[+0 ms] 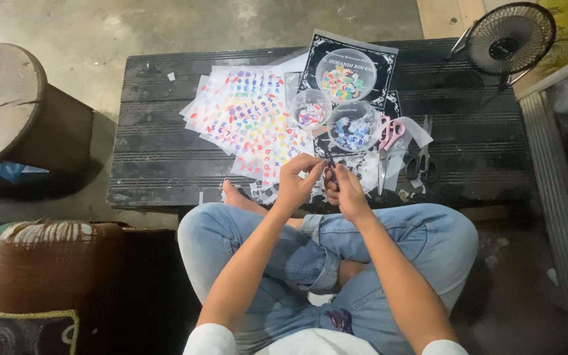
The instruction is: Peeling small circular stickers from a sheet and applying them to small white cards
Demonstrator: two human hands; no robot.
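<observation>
Head view: person sitting cross-legged in blue jeans, both hands meeting over the near edge of a low black tabletop [165, 164]. Left hand [297, 181] is pinching with thumb and fingers curled in, right hand [344, 190] is doing the same just beside it, fingertips of the two nearly touching. Between them sits a tiny dark piece [331, 175], too small to tell its shape or colour properly; both hands are gripping at it, which one is carrying it, cannot tell. It is hovering above the tabletop's front edge, over white paper scraps [363, 172].

Sticker sheets [248, 115] are lying fanned out on the tabletop ahead of the left hand, white backing with rows of small red, blue, orange and green letter shapes, overlapping each other. Right of them three clear round containers are standing close together on black printed sheets [323, 46]: largest one [345, 74] at the back holding multicoloured bits, small one [310, 108] holding red-blue bits, third [353, 126] holding mostly blue-white bits. Pink-handled scissors [389, 138] are lying just right of the containers, black-handled scissors [422, 161] further right, both untouched. A small black fan [509, 38] is standing at the tabletop's far right corner. A round wooden stool [8, 105] is sitting on the floor at left, well apart.
</observation>
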